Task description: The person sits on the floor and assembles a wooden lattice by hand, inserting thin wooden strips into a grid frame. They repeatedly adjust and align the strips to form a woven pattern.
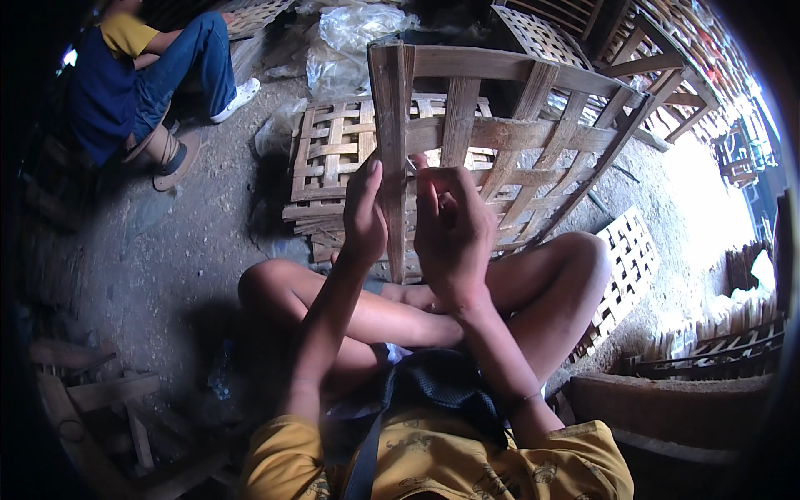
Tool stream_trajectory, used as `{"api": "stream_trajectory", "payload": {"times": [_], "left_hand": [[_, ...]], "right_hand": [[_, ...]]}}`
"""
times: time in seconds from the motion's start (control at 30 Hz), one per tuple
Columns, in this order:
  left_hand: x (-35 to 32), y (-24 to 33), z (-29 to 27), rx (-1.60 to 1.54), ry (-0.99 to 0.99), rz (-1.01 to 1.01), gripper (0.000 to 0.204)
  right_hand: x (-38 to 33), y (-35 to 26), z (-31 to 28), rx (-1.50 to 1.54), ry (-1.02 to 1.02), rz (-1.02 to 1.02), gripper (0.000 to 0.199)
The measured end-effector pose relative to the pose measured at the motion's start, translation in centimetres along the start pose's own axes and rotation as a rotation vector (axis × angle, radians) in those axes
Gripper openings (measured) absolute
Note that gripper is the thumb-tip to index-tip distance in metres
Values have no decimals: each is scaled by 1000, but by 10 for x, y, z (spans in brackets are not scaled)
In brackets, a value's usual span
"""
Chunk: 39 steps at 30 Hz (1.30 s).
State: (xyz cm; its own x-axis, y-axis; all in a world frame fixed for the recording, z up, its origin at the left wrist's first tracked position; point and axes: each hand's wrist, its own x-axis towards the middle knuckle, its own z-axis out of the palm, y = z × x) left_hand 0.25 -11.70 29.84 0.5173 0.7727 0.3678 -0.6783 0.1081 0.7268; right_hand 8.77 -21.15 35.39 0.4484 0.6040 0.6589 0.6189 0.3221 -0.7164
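A wooden crate of woven slats (508, 133) stands upright before my crossed legs, its thick corner post (389, 158) nearest my hands. My left hand (365, 215) grips this post from the left, thumb up along its side; the other fingers are mostly hidden. Just right of the post, my right hand (454, 225) is closed, with thumb and fingers pinched together. A thin pale tip (411, 165) shows at its fingertips, close to the post; it is too small to name.
Stacked woven slat panels (333, 154) lie beyond the crate. Another panel (621, 271) leans by my right knee. At far left a person (125, 92) in a blue and yellow shirt sits low. Clear plastic sheeting (350, 42) is heaped at the back. Wooden frames (108, 392) stand lower left.
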Motion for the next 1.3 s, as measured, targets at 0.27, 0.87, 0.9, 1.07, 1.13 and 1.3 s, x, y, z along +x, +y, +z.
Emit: {"api": "stream_trajectory", "payload": {"times": [0.27,0.87,0.9,1.07,1.13,1.3], "left_hand": [[1,-1,-2,118,52,35,50],[-3,12,5,-86,-68,27,49],[-3,11,3,-122,-70,28,49],[2,12,1,-268,-173,28,50],[2,10,-2,-307,-148,0,49],[-1,14,2,193,66,-37,53]], "right_hand": [[-5,1,8,422,37,205,8],[-1,5,0,149,47,2,23],[2,4,1,44,59,-45,24],[4,10,5,-15,72,-124,18],[5,14,7,19,88,-142,17],[15,11,6,37,77,-94,6]]}}
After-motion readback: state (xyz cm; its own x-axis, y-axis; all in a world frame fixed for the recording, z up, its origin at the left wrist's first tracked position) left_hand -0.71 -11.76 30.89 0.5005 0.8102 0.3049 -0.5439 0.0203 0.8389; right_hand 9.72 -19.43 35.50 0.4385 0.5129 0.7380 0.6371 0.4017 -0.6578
